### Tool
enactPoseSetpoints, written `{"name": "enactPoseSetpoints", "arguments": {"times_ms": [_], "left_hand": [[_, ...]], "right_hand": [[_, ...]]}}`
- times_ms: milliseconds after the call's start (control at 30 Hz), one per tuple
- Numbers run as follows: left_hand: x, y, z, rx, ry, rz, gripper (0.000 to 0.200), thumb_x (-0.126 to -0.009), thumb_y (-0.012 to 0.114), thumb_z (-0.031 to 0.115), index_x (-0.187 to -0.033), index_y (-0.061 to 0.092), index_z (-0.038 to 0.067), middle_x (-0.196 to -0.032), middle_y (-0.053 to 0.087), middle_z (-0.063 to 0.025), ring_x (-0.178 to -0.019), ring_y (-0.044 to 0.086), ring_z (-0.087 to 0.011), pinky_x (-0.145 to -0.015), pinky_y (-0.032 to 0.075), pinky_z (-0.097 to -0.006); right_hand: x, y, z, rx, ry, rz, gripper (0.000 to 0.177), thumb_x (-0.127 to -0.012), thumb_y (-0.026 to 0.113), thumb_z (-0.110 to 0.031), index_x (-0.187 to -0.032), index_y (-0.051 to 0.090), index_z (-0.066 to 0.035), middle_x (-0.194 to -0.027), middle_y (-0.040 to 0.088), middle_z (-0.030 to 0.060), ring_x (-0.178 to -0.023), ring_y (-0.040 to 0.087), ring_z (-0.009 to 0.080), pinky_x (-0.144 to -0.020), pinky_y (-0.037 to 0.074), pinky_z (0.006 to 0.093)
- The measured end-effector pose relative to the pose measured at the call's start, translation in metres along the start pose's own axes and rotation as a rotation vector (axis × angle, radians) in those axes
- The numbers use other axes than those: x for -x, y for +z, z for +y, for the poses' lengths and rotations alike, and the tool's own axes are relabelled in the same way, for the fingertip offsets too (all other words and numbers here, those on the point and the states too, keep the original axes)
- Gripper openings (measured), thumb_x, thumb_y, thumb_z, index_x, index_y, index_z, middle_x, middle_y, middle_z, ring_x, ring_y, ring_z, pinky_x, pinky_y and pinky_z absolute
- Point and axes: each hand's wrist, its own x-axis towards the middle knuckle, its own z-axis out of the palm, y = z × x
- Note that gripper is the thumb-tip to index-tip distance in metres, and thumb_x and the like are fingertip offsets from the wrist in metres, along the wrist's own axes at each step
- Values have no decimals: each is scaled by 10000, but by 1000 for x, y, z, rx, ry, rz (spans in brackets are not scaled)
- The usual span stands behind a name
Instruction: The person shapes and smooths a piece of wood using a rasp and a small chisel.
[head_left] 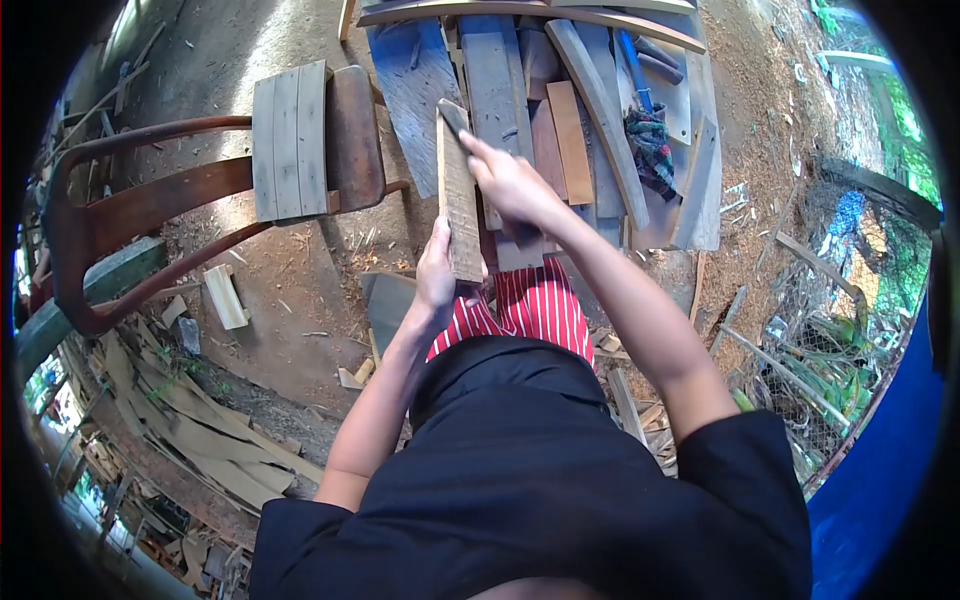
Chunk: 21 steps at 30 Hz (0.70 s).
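Observation:
My left hand (437, 265) is closed around the lower end of a wooden board (458, 200), thumb along its left edge. The board stands out in front of my lap, its rough, grained face toward me. My right hand (510, 185) is closed on a narrow, dark, flat tool (453, 118), its index finger stretched along it. The tool's tip lies at the far end of the board; its kind does not show clearly, and the rest is hidden by the hand.
Ahead stands a bench bearing several planks (492, 80), a wood strip (570, 140), a blue-handled tool (633, 68) and a dark patterned cloth (650, 150). At left is a wooden chair (355, 140) with a slatted panel (290, 140). A wood block (227, 297) and shavings lie on the dirt ground.

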Motion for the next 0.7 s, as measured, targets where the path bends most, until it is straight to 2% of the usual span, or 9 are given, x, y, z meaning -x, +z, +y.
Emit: {"name": "enactPoseSetpoints", "arguments": {"times_ms": [33,67,133,200,267,467,500,533,700], "left_hand": [[-1,0,-3,13,3,6,494,-1006,219,507,-1072,504,110,-660,592,-84,-471,532,-164,-345,387,-291],[-1,-1,-2,22,8,13,492,-1006,221,509,-1074,503,112,-660,592,-84,-472,531,-163,-348,390,-293],[1,2,0,33,5,9,496,-1006,222,508,-1063,510,108,-659,590,-83,-473,530,-162,-351,392,-294],[-1,3,1,56,-12,-6,500,-1006,224,507,-1051,516,105,-658,588,-81,-474,528,-162,-354,393,-295],[-1,0,-2,70,14,-18,513,-1008,223,503,-1016,533,94,-655,582,-77,-472,523,-161,-353,392,-298],[4,-15,-2,7,11,7,530,-1008,225,508,-985,543,85,-669,568,-63,-457,495,-146,-326,353,-268],[4,-14,0,28,20,16,527,-1008,224,506,-992,540,85,-670,566,-65,-458,494,-151,-329,353,-272],[3,-11,-1,50,28,25,523,-1008,224,504,-1000,537,85,-672,564,-67,-458,493,-156,-332,354,-277],[3,6,3,159,0,-61,529,-1012,222,512,-978,543,92,-651,572,-63,-457,509,-160,-332,365,-290]], "right_hand": [[-15,-4,-8,-53,100,0,500,-964,359,-252,-1449,366,-132,-1053,621,327,-972,636,431,-925,466,467],[-31,3,2,7,15,40,507,-961,353,-251,-1454,355,-132,-967,633,340,-903,647,443,-911,475,473],[-9,-6,-6,-44,80,-18,509,-966,360,-260,-1461,345,-145,-1081,614,326,-992,623,445,-939,463,470],[42,-2,5,-4,-29,-16,500,-976,365,-260,-1468,340,-174,-1215,573,287,-1093,581,437,-972,444,461],[99,-6,-3,-34,117,-117,488,-983,371,-261,-1466,345,-193,-1308,528,238,-1167,533,424,-1010,419,447],[106,-11,-7,-109,125,-189,491,-984,385,-264,-1468,334,-206,-1295,532,246,-1153,533,427,-999,421,456],[109,-2,-10,-43,79,-94,490,-982,387,-264,-1468,335,-219,-1234,568,259,-1096,563,438,-968,435,469],[114,1,-13,-37,162,-110,488,-982,386,-264,-1466,337,-232,-1172,593,271,-1037,587,449,-955,444,474],[134,2,-18,-6,146,-114,492,-975,392,-264,-1463,346,-220,-1060,628,291,-998,610,440,-922,461,472]]}}
